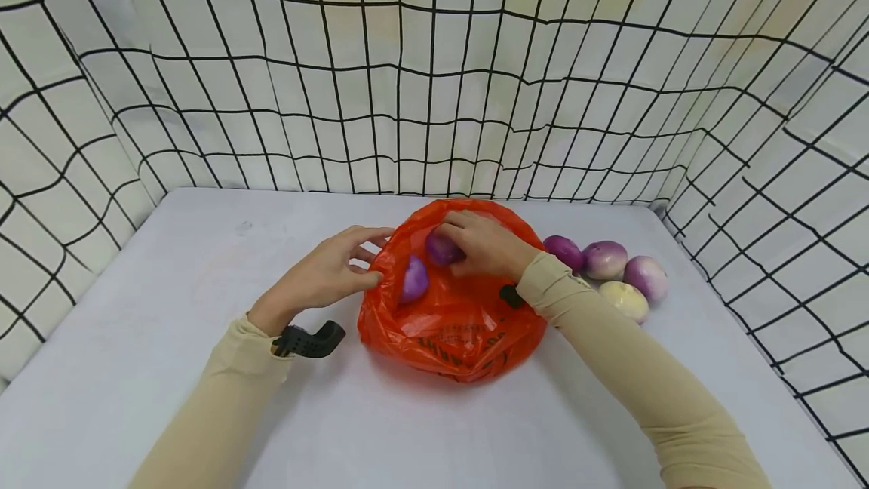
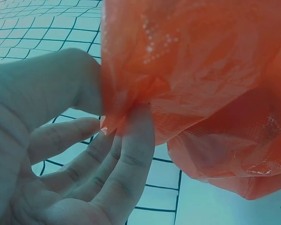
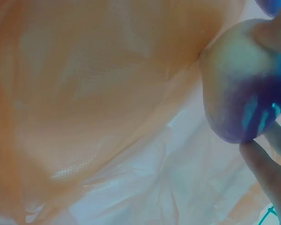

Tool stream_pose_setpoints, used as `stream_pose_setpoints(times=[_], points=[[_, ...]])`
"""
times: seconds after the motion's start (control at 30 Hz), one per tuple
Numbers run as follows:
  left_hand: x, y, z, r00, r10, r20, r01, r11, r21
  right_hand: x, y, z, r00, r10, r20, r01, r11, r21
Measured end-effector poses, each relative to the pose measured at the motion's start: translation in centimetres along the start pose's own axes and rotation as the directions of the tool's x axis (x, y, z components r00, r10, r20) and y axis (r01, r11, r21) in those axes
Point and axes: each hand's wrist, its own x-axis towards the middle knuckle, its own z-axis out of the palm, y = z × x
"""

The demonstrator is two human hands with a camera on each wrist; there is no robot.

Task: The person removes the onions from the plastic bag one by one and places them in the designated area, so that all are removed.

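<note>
A red plastic bag (image 1: 448, 334) stands with its mouth spread open on the white table. My left hand (image 1: 326, 266) pinches the bag's left rim; in the left wrist view its thumb and fingers (image 2: 138, 154) close on the thin plastic. Inside the bag's mouth, my right hand (image 1: 489, 244) holds a purple-and-cream onion (image 1: 444, 247). The right wrist view shows this onion (image 3: 243, 89) between thumb and fingers, beside the bag's wall. Another purple onion (image 1: 414, 279) lies inside the bag, near its left side.
Several loose onions (image 1: 606, 260) lie in a group right of the bag, partly behind the right sleeve. White walls with black netting (image 1: 434, 96) stand along the back and sides of the table (image 1: 434, 436). A black wrist device (image 1: 312, 339) sits on the left wrist.
</note>
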Motion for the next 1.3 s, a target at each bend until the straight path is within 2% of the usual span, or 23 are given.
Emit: stream_pose_setpoints(times=[0.2,0.8,1.03,1.3], points=[[-0.1,-0.1,0.0,1.000,0.004,0.000,-0.004,1.000,0.010,-0.1,-0.1,0.0,1.000,0.024,0.007,-0.024,1.000,0.014],[-0.2,0.0,-0.1,1.000,0.010,0.000,-0.010,1.000,-0.004,-0.1,-0.6,0.0,1.000,-0.011,0.020,0.010,1.000,0.022],[-0.1,0.2,-0.1,1.000,0.018,0.003,-0.018,1.000,0.004,-0.4,-0.5,-0.5,1.000,-0.021,0.019,0.020,0.999,0.049],[-0.2,0.1,-0.1,1.000,0.019,0.005,-0.019,1.000,0.006,-0.7,-0.9,-1.5,0.999,-0.021,0.036,0.020,0.999,0.025]])
